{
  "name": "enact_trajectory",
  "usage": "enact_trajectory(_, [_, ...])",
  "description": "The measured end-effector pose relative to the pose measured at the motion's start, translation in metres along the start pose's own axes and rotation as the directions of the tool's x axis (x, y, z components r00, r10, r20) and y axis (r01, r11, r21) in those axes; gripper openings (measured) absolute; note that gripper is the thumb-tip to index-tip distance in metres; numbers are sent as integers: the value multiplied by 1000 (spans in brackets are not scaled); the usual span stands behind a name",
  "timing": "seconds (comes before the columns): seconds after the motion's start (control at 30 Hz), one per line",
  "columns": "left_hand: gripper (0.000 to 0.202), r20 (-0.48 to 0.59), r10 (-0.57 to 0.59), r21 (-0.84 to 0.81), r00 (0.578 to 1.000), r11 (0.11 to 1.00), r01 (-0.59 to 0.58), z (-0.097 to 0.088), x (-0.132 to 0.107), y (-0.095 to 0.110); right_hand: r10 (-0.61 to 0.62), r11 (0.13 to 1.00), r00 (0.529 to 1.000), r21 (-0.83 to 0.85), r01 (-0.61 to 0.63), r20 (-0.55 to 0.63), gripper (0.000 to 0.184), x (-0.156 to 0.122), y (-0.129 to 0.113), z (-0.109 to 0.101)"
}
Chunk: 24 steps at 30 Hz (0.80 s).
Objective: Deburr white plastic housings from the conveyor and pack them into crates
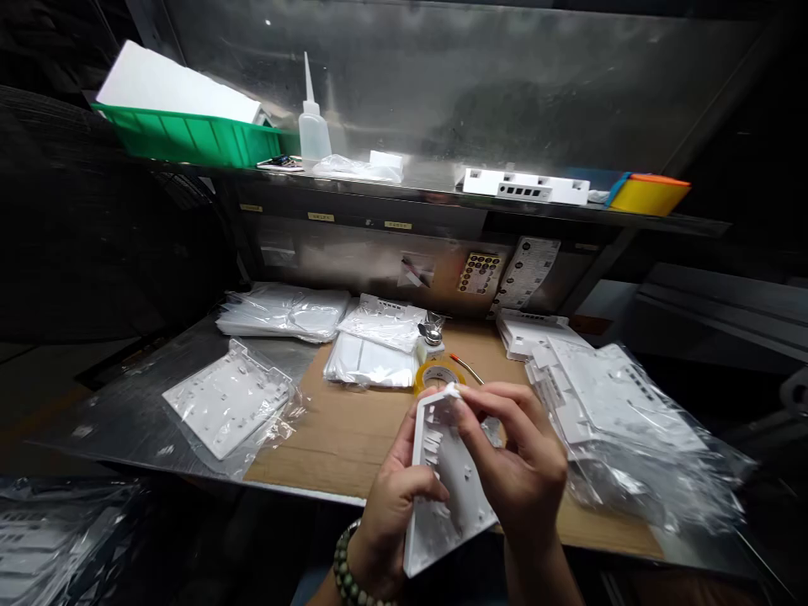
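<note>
A white plastic housing panel (447, 497) stands tilted on edge above the near side of the bench. My left hand (395, 505) wraps its lower left edge, fingers closed round it. At the panel's top corner the fingers of my right hand (521, 463) pinch it together with a bit of clear film. A roll of yellow tape (437, 374) lies on the cardboard just beyond the panel.
A bagged white panel (231, 404) lies at the left. Stacks of bagged panels (287, 311) sit behind it, and a heap of panels in clear bags (622, 421) at the right. The shelf above holds a green bin (189, 139), a squeeze bottle (312, 126) and a white housing (523, 185).
</note>
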<state>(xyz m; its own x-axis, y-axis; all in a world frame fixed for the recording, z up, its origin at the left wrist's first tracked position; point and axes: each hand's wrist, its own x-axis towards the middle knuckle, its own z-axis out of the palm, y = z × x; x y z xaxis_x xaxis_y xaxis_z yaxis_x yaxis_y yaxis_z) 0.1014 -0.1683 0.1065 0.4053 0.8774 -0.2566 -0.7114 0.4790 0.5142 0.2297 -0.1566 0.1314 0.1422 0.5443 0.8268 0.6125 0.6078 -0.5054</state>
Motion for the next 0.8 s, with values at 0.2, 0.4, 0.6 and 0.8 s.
enact_trajectory(0.2, [118,-30,29,-14,999,999,-29,-14,-2,14,134,990,987,-46,-130,88,12,8,42,-3])
enact_trajectory(0.4, [115,-106,199,-14,974,979,-202,-34,-16,37,550,823,804,-310,-476,225,41,-7,153,26])
enact_trajectory(0.6, [96,-150,272,-134,950,947,-293,-44,-25,63,537,821,724,-467,-329,433,30,-31,178,58])
enact_trajectory(0.8, [61,-36,207,-252,978,945,-209,-61,-25,76,478,822,787,-514,-245,391,57,-32,180,39])
